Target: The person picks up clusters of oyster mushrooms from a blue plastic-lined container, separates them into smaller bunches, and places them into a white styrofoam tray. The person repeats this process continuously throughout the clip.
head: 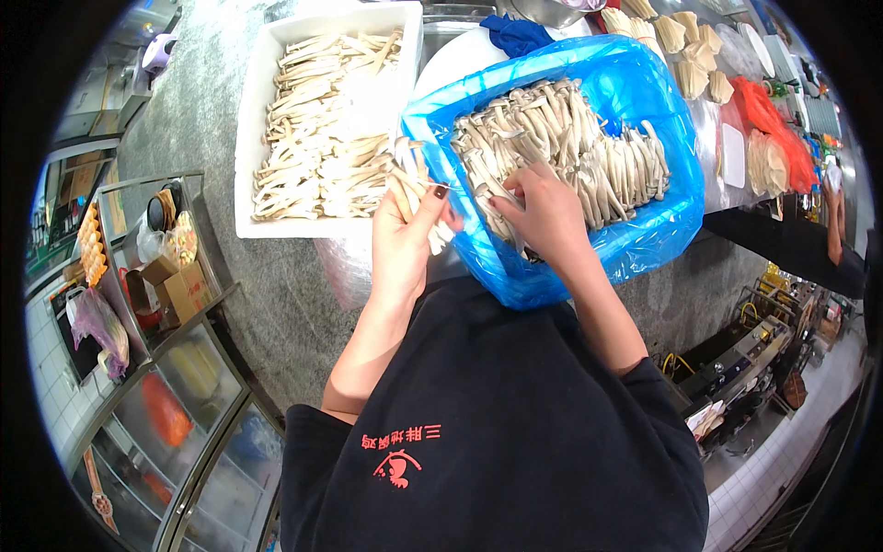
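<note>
My left hand (407, 238) grips a small bunch of long-stemmed mushrooms (408, 181) between the white box and the lined container. Over the near left part of the container, my right hand (545, 210) reaches down with thumb and fingers bent at the mushrooms (562, 134) packed there in rows. Whether it pinches one is hidden by the fingers. A blue plastic liner (648, 238) covers that container and folds over its rim. To the left, the white foam box (250, 148) holds more pale mushrooms (303, 131), with glare washing out part of them.
A blue cloth (517, 36) lies behind the liner. Stacked pale wrappers (692, 79) and a red plastic bag (772, 131) are on the metal counter at right. A glass-door fridge (200, 428) stands at lower left. Another person's forearm (835, 221) shows at far right.
</note>
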Available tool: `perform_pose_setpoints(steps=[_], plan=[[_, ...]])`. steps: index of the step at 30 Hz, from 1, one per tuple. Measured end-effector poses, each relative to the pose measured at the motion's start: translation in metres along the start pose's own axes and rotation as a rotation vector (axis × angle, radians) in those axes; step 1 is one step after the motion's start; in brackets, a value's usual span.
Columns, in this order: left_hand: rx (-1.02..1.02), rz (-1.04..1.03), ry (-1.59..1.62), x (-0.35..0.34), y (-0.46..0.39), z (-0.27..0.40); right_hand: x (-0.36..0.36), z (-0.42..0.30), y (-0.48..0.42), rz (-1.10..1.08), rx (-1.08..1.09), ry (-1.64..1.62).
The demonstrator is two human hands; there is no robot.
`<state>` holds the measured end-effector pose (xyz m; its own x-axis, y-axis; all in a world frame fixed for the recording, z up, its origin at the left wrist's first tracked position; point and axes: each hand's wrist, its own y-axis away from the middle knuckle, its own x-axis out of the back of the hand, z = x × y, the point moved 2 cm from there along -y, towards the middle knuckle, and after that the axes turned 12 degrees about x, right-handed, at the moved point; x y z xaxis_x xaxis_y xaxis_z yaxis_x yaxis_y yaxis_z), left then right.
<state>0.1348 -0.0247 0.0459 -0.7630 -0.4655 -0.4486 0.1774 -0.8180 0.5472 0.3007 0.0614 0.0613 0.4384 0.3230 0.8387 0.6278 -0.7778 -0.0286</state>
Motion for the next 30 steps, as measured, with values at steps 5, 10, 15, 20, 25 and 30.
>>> perform_pose_setpoints(steps=[5, 10, 15, 20, 25, 30], plan=[[0.035, -0.012, -0.002, -0.01, 0.005, -0.002, 0.015, 0.015, 0.004, -0.064, -0.268, -0.623], [0.108, -0.092, -0.066, -0.03, -0.001, -0.006, 0.028, -0.019, 0.009, -0.023, -0.276, -1.01], [0.005, -0.024, -0.012, -0.023, -0.001, 0.002, 0.036, 0.001, 0.018, 0.265, -0.345, -0.982], [0.04, -0.035, -0.101, -0.029, 0.006, 0.005, 0.027, -0.026, 0.01, -0.063, -0.178, -0.86], [0.084, -0.148, -0.199, -0.031, 0.009, 0.007, 0.03, -0.017, 0.018, -0.126, -0.177, -0.981], [0.135, -0.233, -0.171, -0.018, 0.013, 0.015, 0.046, -0.012, 0.021, -0.095, -0.218, -1.101]])
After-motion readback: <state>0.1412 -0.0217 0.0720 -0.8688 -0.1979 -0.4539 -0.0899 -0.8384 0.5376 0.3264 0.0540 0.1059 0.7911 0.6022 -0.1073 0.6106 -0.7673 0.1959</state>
